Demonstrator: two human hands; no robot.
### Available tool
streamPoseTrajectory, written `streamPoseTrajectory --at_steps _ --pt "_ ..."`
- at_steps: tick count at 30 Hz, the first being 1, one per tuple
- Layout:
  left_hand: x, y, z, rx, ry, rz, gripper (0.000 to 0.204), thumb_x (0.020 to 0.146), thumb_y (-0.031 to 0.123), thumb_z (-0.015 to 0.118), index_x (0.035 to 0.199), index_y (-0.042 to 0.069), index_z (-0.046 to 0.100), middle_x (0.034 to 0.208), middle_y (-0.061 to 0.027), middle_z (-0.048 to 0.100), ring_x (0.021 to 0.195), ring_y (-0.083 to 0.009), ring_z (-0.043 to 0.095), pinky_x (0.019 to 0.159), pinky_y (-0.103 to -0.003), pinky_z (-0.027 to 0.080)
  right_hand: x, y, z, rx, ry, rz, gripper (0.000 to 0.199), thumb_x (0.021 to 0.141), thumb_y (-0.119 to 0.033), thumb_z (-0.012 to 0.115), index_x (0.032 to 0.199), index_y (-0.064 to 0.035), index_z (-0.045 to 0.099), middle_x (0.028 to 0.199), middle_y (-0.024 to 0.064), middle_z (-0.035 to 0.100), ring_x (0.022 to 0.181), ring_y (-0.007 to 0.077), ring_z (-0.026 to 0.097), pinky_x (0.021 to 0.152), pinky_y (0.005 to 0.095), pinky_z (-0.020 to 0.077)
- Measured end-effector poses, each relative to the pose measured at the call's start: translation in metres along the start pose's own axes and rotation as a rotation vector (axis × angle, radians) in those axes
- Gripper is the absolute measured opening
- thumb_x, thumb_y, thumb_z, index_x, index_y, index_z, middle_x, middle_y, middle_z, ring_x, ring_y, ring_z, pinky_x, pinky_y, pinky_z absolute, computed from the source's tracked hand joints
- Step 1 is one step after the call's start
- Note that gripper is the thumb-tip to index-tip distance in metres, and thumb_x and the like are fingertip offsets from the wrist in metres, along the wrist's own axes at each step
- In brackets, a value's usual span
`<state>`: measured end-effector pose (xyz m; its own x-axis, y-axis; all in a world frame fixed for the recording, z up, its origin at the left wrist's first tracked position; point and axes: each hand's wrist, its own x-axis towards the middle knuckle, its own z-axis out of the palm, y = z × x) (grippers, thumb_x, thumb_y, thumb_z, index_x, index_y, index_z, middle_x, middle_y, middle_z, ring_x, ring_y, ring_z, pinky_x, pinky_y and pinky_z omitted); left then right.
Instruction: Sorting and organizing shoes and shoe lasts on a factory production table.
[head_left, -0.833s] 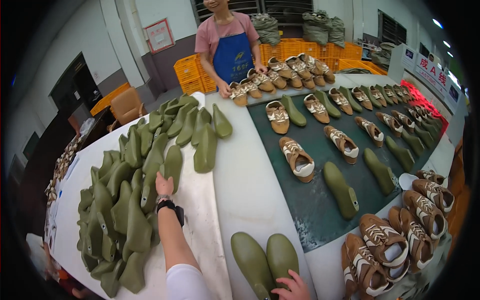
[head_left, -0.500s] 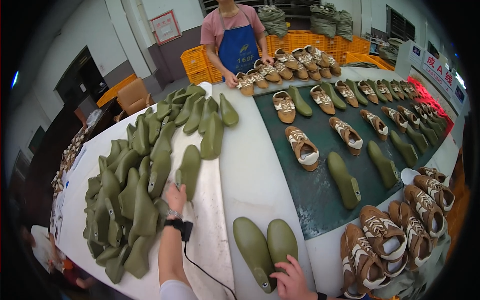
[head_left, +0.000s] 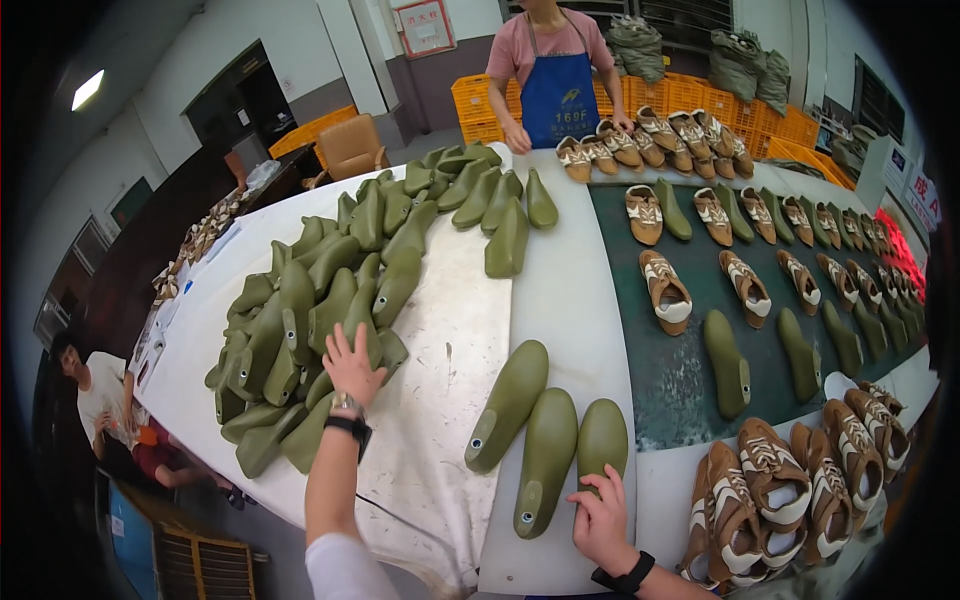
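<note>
My left hand point(head_left: 350, 368) reaches over the right side of a heap of green shoe lasts point(head_left: 300, 290), fingers spread and holding nothing. On the white strip, my right hand point(head_left: 605, 520) has its fingers bent over the lower end of a shoe last point(head_left: 603, 435); the palm hides that end. Beside it on the left lie two more lasts, a middle one point(head_left: 548, 460) and a left one point(head_left: 508, 405), each with a metal-rimmed hole towards me.
Brown-and-white sneakers point(head_left: 666, 292) and lasts stand in rows on the green belt point(head_left: 670, 370). More sneakers point(head_left: 770, 480) crowd the near right. Across the table, a person in a blue apron point(head_left: 560, 98) stands by other sneakers. A black cable point(head_left: 395, 515) trails below my left forearm.
My left hand has let go of a last and spread its fingers over the heap. Three lasts now lie on the near strip, where two lay before. The view has turned left.
</note>
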<state>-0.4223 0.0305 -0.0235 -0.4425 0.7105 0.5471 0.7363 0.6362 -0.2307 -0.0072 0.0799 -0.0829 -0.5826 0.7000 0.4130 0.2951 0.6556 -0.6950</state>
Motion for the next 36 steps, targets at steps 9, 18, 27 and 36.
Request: streamPoseTrajectory --at_steps 9,18,27,36 --pt "-0.012 0.01 0.022 -0.773 -0.491 -0.592 0.092 0.064 0.046 0.073 0.133 0.002 0.03 0.116 -0.0274 0.05 0.109 -0.0348 0.051 0.087 -0.04 0.046 -0.006 0.003 0.003 -0.016 0.014 0.059 0.019 0.066 0.008 0.051 0.077 -0.005 0.059 0.102 0.0142 0.051 0.114 0.0435 0.04 0.097 0.0481 0.0338" --pt "-0.091 0.099 -0.006 -1.321 -0.483 -0.329 0.082 0.072 0.05 0.068 0.133 0.004 0.039 0.136 -0.023 0.038 0.124 -0.0322 0.04 0.099 -0.036 0.037 -0.004 0.003 0.007 -0.018 0.006 0.011 0.018 0.068 0.011 0.05 0.079 -0.002 0.056 0.102 0.0152 0.05 0.114 0.0439 0.04 0.098 0.0477 0.0319" --pt "-0.064 0.15 -0.05 -0.639 -0.639 -0.114 0.067 0.068 0.06 0.061 0.107 0.005 0.065 0.142 -0.0204 0.027 0.127 -0.0452 0.024 0.096 -0.048 0.041 -0.007 0.006 0.009 -0.022 0.01 0.001 0.013 0.072 0.009 0.052 0.079 -0.0016 0.055 0.1 0.0145 0.05 0.114 0.0427 0.04 0.099 0.0467 0.0318" --pt "-0.088 0.173 -0.048 -0.604 -0.496 -0.154 0.046 0.078 0.045 0.054 0.088 0.003 0.071 0.122 -0.0184 0.047 0.121 -0.0424 0.035 0.088 -0.054 0.042 -0.01 0.01 0.006 -0.063 0.062 0.006 0.014 0.072 0.009 0.05 0.079 -0.001 0.056 0.099 0.0147 0.051 0.11 0.0404 0.043 0.101 0.0465 0.0318"
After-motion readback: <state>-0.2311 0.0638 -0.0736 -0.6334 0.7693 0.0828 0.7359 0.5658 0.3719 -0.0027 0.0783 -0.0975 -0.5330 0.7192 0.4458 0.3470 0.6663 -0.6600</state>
